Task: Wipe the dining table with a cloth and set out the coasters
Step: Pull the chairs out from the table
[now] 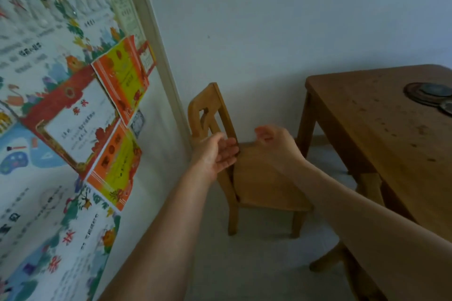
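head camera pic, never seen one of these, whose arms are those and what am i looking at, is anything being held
This is a single picture from a wide-angle camera worn on a person's head, looking forward and down, so the two bare arms coming in from the bottom are that person's own. The left hand is open, palm showing, at the back post of a small wooden chair; whether it touches the post is hard to tell. The right hand is loosely curled above the chair seat. Neither hand holds anything, and no cloth is in view. On the right stands the wooden dining table, its top speckled with dark spots, with dark round coasters lying near the picture's right edge. Colourful posters cover the wall on the left.
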A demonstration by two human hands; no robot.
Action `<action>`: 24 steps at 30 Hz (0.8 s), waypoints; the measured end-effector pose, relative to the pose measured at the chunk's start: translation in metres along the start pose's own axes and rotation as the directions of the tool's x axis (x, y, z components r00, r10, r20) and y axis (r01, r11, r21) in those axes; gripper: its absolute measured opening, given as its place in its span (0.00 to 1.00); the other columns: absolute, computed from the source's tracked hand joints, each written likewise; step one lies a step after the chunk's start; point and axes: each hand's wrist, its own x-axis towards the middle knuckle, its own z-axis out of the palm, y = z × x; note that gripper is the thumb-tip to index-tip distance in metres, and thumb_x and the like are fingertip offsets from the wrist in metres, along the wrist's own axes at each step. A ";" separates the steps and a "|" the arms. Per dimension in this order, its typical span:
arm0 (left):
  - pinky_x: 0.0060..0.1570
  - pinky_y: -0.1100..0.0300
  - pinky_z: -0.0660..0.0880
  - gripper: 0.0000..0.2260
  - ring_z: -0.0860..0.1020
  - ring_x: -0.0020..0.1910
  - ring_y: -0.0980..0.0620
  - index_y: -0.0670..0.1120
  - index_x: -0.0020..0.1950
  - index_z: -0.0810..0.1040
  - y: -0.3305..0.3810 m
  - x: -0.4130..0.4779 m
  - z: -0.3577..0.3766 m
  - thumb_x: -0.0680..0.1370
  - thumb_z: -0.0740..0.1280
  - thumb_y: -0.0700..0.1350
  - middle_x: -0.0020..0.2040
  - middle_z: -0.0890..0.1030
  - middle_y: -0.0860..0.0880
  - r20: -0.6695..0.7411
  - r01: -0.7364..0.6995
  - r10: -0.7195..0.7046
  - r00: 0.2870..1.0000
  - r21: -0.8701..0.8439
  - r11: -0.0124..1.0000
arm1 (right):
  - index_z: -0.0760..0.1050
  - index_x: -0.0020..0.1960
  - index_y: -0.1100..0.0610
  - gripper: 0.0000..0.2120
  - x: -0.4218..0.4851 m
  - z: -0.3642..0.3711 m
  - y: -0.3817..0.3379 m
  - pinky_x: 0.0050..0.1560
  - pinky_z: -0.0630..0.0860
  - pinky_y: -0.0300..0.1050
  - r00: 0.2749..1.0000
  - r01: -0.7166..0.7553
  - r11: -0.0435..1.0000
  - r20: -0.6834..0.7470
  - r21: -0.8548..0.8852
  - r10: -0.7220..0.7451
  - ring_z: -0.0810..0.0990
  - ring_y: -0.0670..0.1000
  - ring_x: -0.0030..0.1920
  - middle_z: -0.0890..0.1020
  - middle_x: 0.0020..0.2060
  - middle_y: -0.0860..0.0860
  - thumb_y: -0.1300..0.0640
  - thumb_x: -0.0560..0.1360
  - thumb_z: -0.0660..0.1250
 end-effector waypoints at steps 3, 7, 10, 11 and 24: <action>0.49 0.50 0.79 0.08 0.83 0.45 0.47 0.41 0.55 0.79 0.023 0.037 -0.031 0.81 0.64 0.44 0.48 0.84 0.43 -0.058 -0.012 0.013 0.998 0.010 1.000 | 0.75 0.61 0.63 0.12 0.038 0.031 -0.018 0.56 0.79 0.50 0.999 -0.021 1.000 0.046 0.014 0.020 0.81 0.56 0.53 0.81 0.53 0.57 0.63 0.80 0.60; 0.48 0.51 0.80 0.06 0.83 0.43 0.48 0.42 0.51 0.79 0.043 0.082 -0.053 0.80 0.64 0.44 0.43 0.85 0.45 -0.110 -0.005 0.007 0.994 0.019 1.000 | 0.73 0.67 0.57 0.15 0.078 0.063 -0.031 0.55 0.79 0.46 0.995 -0.029 0.997 0.094 0.067 0.023 0.80 0.50 0.53 0.81 0.55 0.51 0.59 0.81 0.61; 0.52 0.49 0.79 0.06 0.81 0.43 0.49 0.43 0.48 0.79 0.053 0.114 -0.058 0.81 0.64 0.44 0.42 0.83 0.46 -0.141 0.004 0.003 0.990 0.050 0.999 | 0.75 0.60 0.55 0.10 0.110 0.083 -0.032 0.43 0.78 0.39 0.989 -0.032 0.999 0.146 0.037 0.026 0.80 0.45 0.44 0.80 0.45 0.46 0.59 0.81 0.61; 0.53 0.49 0.78 0.06 0.80 0.43 0.49 0.44 0.50 0.79 0.057 0.125 -0.058 0.81 0.64 0.45 0.43 0.83 0.47 -0.152 0.008 0.002 0.988 0.061 0.998 | 0.75 0.58 0.54 0.08 0.122 0.088 -0.033 0.39 0.76 0.36 0.987 -0.032 0.999 0.157 0.014 0.029 0.79 0.43 0.42 0.79 0.43 0.46 0.59 0.81 0.61; 0.52 0.52 0.76 0.18 0.80 0.46 0.46 0.45 0.60 0.77 0.094 0.260 -0.044 0.77 0.65 0.56 0.49 0.82 0.45 -0.172 0.118 -0.061 0.983 0.344 0.931 | 0.76 0.56 0.59 0.08 0.236 0.143 -0.037 0.48 0.76 0.37 0.903 0.026 0.994 0.429 -0.106 0.022 0.81 0.50 0.51 0.81 0.49 0.53 0.59 0.81 0.61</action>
